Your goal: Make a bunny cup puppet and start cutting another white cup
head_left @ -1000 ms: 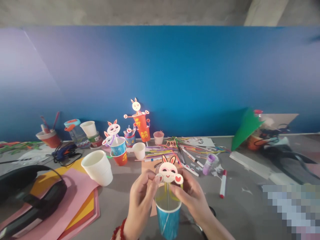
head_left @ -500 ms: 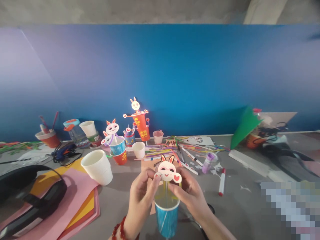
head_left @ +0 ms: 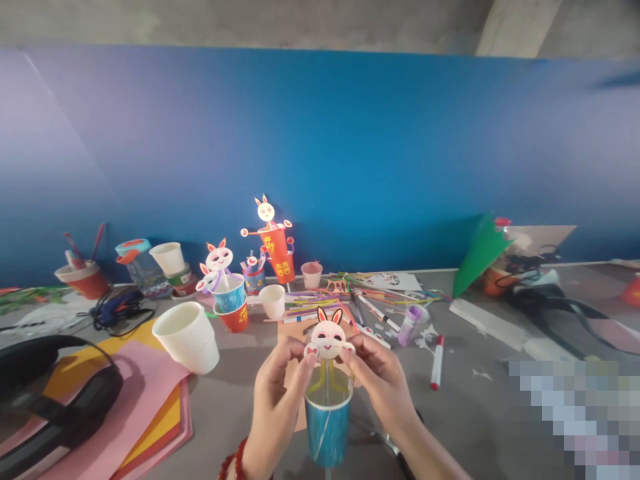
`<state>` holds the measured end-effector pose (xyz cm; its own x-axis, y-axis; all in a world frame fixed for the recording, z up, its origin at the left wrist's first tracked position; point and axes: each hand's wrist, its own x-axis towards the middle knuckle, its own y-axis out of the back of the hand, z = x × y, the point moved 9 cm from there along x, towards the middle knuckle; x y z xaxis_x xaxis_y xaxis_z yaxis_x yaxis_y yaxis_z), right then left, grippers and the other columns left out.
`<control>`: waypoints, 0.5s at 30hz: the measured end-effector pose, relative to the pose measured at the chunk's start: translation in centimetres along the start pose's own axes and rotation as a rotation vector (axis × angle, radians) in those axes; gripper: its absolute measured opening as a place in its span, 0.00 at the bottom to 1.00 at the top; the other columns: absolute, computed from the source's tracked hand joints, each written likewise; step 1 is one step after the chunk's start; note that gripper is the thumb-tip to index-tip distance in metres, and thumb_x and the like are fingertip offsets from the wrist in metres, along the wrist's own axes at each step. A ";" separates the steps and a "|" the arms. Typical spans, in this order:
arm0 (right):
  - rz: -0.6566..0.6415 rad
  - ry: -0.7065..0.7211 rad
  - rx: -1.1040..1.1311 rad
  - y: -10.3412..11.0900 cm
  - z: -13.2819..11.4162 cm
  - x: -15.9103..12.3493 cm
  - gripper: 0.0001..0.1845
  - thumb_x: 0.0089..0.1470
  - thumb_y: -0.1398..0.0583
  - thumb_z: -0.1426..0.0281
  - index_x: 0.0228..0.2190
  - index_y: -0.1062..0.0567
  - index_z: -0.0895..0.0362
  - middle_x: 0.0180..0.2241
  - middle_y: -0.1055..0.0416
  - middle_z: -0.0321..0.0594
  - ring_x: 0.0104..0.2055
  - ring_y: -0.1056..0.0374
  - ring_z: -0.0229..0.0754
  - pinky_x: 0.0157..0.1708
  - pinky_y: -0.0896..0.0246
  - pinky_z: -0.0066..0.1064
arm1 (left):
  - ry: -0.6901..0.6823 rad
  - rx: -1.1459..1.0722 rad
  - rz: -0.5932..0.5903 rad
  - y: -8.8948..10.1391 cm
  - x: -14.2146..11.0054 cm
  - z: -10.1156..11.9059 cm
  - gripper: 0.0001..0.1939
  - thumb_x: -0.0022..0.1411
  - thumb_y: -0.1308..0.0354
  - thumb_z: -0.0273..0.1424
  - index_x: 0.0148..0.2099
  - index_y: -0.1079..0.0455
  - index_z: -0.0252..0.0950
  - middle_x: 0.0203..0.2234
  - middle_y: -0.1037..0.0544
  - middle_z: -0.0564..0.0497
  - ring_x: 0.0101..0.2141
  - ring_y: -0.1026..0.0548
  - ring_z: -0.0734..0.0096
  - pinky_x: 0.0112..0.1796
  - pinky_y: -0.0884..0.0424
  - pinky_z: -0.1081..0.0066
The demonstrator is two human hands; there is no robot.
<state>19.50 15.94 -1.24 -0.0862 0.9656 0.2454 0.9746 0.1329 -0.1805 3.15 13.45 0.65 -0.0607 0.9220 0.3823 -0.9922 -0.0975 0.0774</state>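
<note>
A blue paper cup stands on the grey table near the front edge, with a straw rising out of it. On top of the straw sits a paper rabbit face with orange ears and two small round paws. My left hand pinches the left paw and my right hand pinches the right paw, both with closed fingers. A red bead bracelet is on my left wrist.
A white paper cup lies tilted on pink and yellow paper sheets. Black headphones are at the left. Finished rabbit cups, coloured straws, a red marker and a purple glue tube crowd the middle. A green paper cone stands right.
The view has shifted slightly; the cup and my hands sit a little higher and to the left in view. My fingers still pinch the rabbit's paws, with the right paw's heart now covered.
</note>
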 end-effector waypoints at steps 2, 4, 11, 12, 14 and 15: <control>0.033 0.025 -0.025 0.4 -0.4 0.2 0.17 0.55 0.35 0.56 0.25 0.23 0.56 0.25 0.28 0.37 0.30 0.33 0.42 0.30 0.36 0.29 | 0.002 -0.009 0.006 0.1 0.0 0.0 0.12 0.66 0.42 0.38 0.32 0.30 0.37 0.26 0.30 0.52 0.30 0.31 0.69 0.33 0.32 0.74; 0.054 0.032 -0.040 0.7 -0.5 0.3 0.16 0.55 0.35 0.57 0.26 0.21 0.56 0.26 0.26 0.38 0.31 0.31 0.43 0.32 0.35 0.29 | -0.001 -0.012 0.009 0.1 0.0 0.0 0.12 0.66 0.42 0.37 0.31 0.30 0.37 0.27 0.31 0.52 0.30 0.32 0.69 0.34 0.32 0.74; 0.029 0.061 -0.063 0.7 -0.6 0.4 0.15 0.56 0.35 0.58 0.26 0.22 0.57 0.25 0.26 0.37 0.29 0.31 0.41 0.31 0.36 0.29 | -0.005 -0.027 -0.002 -0.1 0.2 0.3 0.14 0.67 0.43 0.37 0.30 0.32 0.37 0.25 0.32 0.54 0.29 0.34 0.71 0.31 0.36 0.75; 0.033 0.067 -0.088 0.7 -0.7 0.4 0.16 0.57 0.36 0.58 0.25 0.22 0.57 0.24 0.26 0.37 0.29 0.31 0.41 0.30 0.36 0.29 | 0.001 -0.035 -0.001 -0.1 0.2 0.3 0.14 0.67 0.43 0.37 0.29 0.32 0.37 0.25 0.32 0.54 0.29 0.34 0.71 0.32 0.36 0.75; 0.041 0.077 -0.133 0.7 -0.9 0.2 0.17 0.57 0.36 0.58 0.24 0.23 0.57 0.23 0.26 0.38 0.27 0.31 0.41 0.29 0.37 0.28 | 0.018 -0.054 -0.003 -0.1 0.3 0.2 0.14 0.67 0.42 0.37 0.30 0.32 0.36 0.25 0.32 0.54 0.29 0.34 0.71 0.33 0.36 0.75; 0.043 0.079 -0.141 0.8 -0.9 0.2 0.17 0.57 0.36 0.58 0.24 0.23 0.57 0.23 0.26 0.38 0.27 0.31 0.41 0.29 0.38 0.28 | 0.026 -0.062 -0.011 -0.1 0.3 0.1 0.14 0.67 0.42 0.38 0.30 0.32 0.36 0.26 0.31 0.53 0.30 0.33 0.70 0.33 0.36 0.74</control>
<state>20.41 16.03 -0.47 -0.0323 0.9485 0.3150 0.9969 0.0532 -0.0581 3.28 13.67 0.83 -0.0518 0.9323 0.3580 -0.9976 -0.0647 0.0240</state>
